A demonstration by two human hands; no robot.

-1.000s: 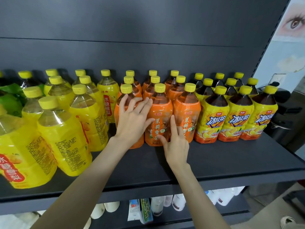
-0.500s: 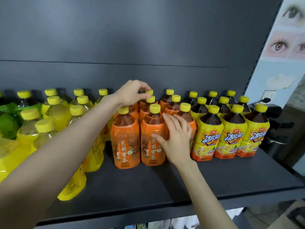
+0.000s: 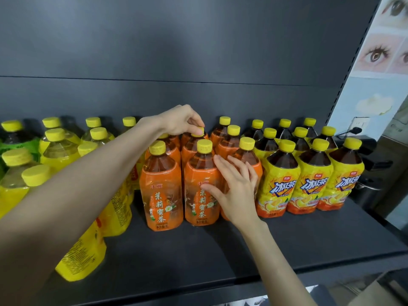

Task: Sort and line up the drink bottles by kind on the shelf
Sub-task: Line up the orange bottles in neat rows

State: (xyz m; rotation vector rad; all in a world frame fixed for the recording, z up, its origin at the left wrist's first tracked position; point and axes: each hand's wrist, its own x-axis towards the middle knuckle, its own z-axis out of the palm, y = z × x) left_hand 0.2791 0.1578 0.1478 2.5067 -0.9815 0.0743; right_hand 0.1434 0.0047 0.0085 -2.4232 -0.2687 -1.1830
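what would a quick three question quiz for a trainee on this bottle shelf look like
1. True or false: the left hand pinches the yellow cap of an orange-label bottle standing behind the front row.
2. Which bottles stand directly to the right of the orange-label group? A) green-label bottles B) yellow-label dark tea bottles C) clear water bottles
3. Fill in the missing word: the right hand rests with spread fingers on the ___ row of the orange-label group.

Key: 1 true; 2 B; 3 front
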